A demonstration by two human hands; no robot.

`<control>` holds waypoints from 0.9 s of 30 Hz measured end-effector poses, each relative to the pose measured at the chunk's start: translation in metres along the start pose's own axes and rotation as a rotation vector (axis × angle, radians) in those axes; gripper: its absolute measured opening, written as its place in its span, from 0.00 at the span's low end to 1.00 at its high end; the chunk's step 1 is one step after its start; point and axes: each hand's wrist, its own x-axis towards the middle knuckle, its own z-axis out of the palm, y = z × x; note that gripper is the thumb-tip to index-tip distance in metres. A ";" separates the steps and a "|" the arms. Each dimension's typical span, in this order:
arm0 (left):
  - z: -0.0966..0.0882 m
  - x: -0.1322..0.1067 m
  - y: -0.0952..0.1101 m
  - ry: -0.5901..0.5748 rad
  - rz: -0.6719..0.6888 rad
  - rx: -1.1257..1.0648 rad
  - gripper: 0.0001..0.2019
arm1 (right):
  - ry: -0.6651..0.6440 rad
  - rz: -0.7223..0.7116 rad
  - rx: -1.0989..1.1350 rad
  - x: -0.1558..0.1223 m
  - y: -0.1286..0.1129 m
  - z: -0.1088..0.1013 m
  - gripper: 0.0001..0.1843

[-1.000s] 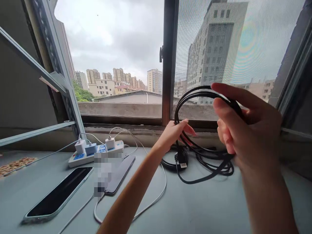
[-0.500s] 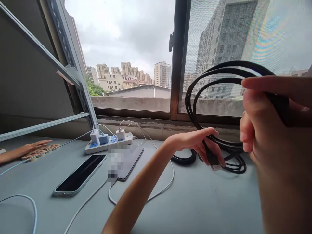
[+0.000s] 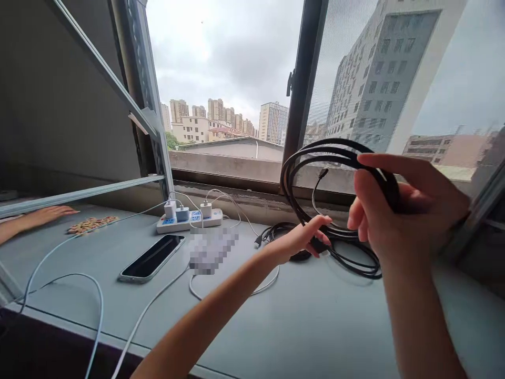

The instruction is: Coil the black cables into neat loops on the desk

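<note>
A looped black cable (image 3: 347, 153) hangs from my right hand (image 3: 406, 210), whose thumb and fingers are closed around the top of its loops. Lower down, my left hand (image 3: 300, 239) pinches the cable's black connector (image 3: 319, 245) just above the table. Beneath and beside my hands, more black cable coils (image 3: 355, 269) lie on the table. A thin cable with a small black plug (image 3: 323, 173) sticks up behind the loops.
A white power strip (image 3: 189, 220) with chargers stands by the window. A phone (image 3: 153, 258), a blurred-out item (image 3: 213, 250) and white cables (image 3: 138, 321) lie on the table. At the far left, another person's hand (image 3: 47, 215) rests near small beige pieces (image 3: 92, 225).
The view has turned and pulled back, showing the table's front edge. My hands and the looped cable appear lower and further left. The other person's hand has moved off the beige pieces.
</note>
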 end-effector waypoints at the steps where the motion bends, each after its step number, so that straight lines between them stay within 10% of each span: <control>1: -0.004 -0.002 -0.003 -0.024 0.003 -0.025 0.17 | -0.024 0.029 0.045 0.000 0.003 0.002 0.08; 8: -0.043 0.000 -0.042 0.147 0.059 -0.095 0.14 | -0.275 0.387 0.268 -0.028 0.065 0.005 0.27; 13: -0.050 -0.004 -0.069 0.196 0.041 -0.214 0.19 | -0.216 0.579 0.376 -0.072 0.109 0.002 0.27; 27: -0.027 -0.028 -0.074 0.036 -0.096 0.038 0.25 | -0.329 0.748 0.083 -0.144 0.121 -0.012 0.25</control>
